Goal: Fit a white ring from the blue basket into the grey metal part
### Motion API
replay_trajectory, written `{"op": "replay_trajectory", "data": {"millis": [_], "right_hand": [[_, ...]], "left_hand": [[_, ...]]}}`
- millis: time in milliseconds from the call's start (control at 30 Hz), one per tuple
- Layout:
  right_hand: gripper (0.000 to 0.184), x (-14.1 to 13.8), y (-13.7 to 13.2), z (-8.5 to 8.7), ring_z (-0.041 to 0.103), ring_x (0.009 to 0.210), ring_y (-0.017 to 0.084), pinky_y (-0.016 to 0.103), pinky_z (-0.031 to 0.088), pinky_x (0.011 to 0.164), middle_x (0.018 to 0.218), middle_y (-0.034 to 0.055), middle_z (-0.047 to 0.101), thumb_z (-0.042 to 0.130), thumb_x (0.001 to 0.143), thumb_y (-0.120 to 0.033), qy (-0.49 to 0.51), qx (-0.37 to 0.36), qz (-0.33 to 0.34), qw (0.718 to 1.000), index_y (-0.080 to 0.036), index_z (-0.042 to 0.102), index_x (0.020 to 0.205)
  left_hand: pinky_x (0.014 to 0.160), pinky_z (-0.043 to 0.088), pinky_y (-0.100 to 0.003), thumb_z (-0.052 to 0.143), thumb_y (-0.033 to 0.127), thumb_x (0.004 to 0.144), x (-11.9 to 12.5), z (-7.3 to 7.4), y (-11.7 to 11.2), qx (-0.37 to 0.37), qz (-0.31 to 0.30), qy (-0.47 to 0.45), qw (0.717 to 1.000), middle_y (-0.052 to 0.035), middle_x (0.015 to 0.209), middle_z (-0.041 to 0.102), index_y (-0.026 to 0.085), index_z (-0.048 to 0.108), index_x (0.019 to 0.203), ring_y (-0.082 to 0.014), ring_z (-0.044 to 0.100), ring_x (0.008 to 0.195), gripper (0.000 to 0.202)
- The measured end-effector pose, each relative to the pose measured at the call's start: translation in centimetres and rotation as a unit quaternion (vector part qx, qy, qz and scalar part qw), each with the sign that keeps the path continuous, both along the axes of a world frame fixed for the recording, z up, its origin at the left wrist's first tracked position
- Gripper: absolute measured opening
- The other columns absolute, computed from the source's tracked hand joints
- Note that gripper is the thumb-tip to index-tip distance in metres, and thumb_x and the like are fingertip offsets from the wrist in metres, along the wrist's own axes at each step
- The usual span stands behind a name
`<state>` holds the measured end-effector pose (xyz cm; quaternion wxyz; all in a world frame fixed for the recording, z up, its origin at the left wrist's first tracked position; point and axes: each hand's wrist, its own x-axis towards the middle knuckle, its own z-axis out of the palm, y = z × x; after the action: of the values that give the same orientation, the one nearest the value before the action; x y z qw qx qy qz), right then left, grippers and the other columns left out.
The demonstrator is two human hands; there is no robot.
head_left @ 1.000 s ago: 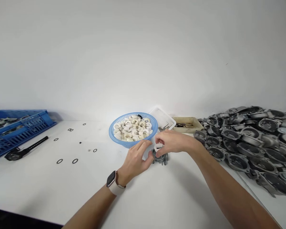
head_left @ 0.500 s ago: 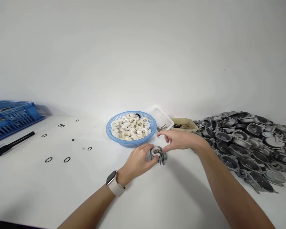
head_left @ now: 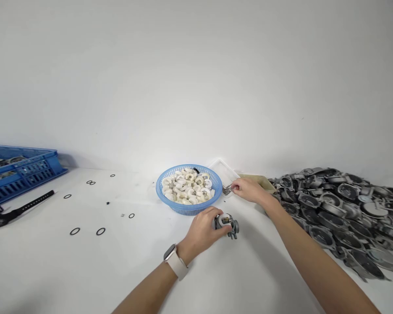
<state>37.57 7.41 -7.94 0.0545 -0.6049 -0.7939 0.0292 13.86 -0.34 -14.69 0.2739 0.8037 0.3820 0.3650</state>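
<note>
My left hand (head_left: 203,230), with a watch on its wrist, is closed on a small grey metal part (head_left: 228,224) that rests on the white table (head_left: 85,261); a white ring sits on top of the part. My right hand (head_left: 249,190) reaches to the small white tray (head_left: 220,168) behind the blue basket (head_left: 190,207) and pinches at thin metal pins (head_left: 227,189) lying in it. The basket is full of white rings.
A large heap of grey metal housings (head_left: 340,205) covers the table's right side. A beige tray (head_left: 263,179) stands behind my right hand. A blue crate (head_left: 16,174), a black strap-like tool (head_left: 16,209) and several black O-rings (head_left: 100,231) lie at the left.
My right hand set the white ring on the grey part, let go and moved back to the white tray. My left hand kept hold of the part.
</note>
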Motion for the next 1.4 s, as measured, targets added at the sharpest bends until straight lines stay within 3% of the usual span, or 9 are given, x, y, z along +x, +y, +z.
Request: {"op": "replay_trajectory", "data": {"millis": [133,233,333,733,1000,1167,1300,1400], "right_hand": [[0.014,-2.6,2.5,-1.7,0.062,0.103,0.023,0.034,0.047,0.087,0.109,0.0105,0.066,0.058,0.096,-0.023,-0.075,-0.001,-0.002,0.997,-0.014,0.068,0.101],[0.024,-3.6,3.9,-2.5,0.062,0.103,0.021,0.041,0.052,0.092,0.111,0.0082,0.064,0.061,0.099,-0.035,-0.118,-0.022,-0.009,0.993,-0.014,0.065,0.108],[0.028,-4.3,4.9,-2.9,0.062,0.104,0.021,0.041,0.054,0.091,0.116,0.0085,0.063,0.061,0.099,-0.038,-0.149,-0.045,-0.016,0.988,-0.015,0.063,0.115],[0.029,-5.0,6.6,-1.9,0.062,0.105,0.022,0.041,0.055,0.091,0.120,0.0092,0.061,0.062,0.099,-0.036,-0.163,-0.072,-0.020,0.984,-0.015,0.062,0.119],[0.025,-2.6,5.2,-1.0,0.065,0.096,0.020,0.040,0.053,0.090,0.100,0.0050,0.067,0.059,0.101,-0.037,-0.084,-0.046,0.031,0.995,-0.013,0.066,0.101],[0.026,-1.5,4.5,-1.3,0.064,0.100,0.020,0.043,0.049,0.096,0.099,0.0050,0.067,0.059,0.100,-0.038,-0.005,-0.008,0.023,1.000,-0.013,0.067,0.096],[0.017,-1.3,3.9,-1.6,0.063,0.104,0.023,0.041,0.046,0.098,0.103,0.0086,0.070,0.061,0.096,-0.028,0.096,0.018,0.014,0.995,-0.013,0.071,0.095],[0.019,-0.9,2.1,-2.3,0.064,0.103,0.025,0.036,0.045,0.096,0.105,0.0094,0.073,0.059,0.089,-0.020,0.204,0.032,0.010,0.978,-0.016,0.075,0.097]], "left_hand": [[0.083,0.047,-0.033,0.072,0.046,0.084,-0.1,0.0,-0.3,0.003,-0.001,0.002,1.000,-0.0024,0.101,0.069,0.024,0.068,0.101,-0.0224,0.064,0.093,0.028],[0.080,0.047,-0.033,0.072,0.045,0.083,-0.3,-0.1,-0.3,0.004,0.006,0.006,1.000,-0.0017,0.101,0.069,0.024,0.068,0.100,-0.0221,0.064,0.093,0.027],[0.078,0.046,-0.033,0.072,0.044,0.083,-0.3,-0.3,-0.2,0.006,0.009,0.008,1.000,-0.0015,0.100,0.069,0.024,0.067,0.097,-0.0215,0.063,0.092,0.025],[0.077,0.046,-0.032,0.074,0.045,0.082,-0.4,-0.7,0.0,0.012,0.007,0.005,1.000,-0.0023,0.103,0.068,0.023,0.068,0.096,-0.0221,0.064,0.092,0.026],[0.078,0.046,-0.031,0.069,0.047,0.086,-0.5,-0.3,-0.4,0.017,0.001,0.010,1.000,-0.0022,0.099,0.067,0.023,0.067,0.095,-0.0213,0.063,0.090,0.025],[0.079,0.046,-0.031,0.069,0.045,0.087,-0.2,-0.3,-0.4,0.029,0.004,0.014,0.999,-0.0025,0.100,0.067,0.022,0.066,0.097,-0.0209,0.063,0.090,0.025],[0.079,0.046,-0.032,0.069,0.046,0.087,0.0,-0.4,-0.4,0.036,0.008,0.023,0.999,-0.0017,0.101,0.067,0.022,0.065,0.102,-0.0212,0.064,0.091,0.028],[0.081,0.047,-0.032,0.067,0.047,0.088,0.1,-0.4,-0.4,0.043,0.008,0.029,0.999,-0.0018,0.101,0.067,0.022,0.065,0.102,-0.0212,0.064,0.090,0.028]]}}
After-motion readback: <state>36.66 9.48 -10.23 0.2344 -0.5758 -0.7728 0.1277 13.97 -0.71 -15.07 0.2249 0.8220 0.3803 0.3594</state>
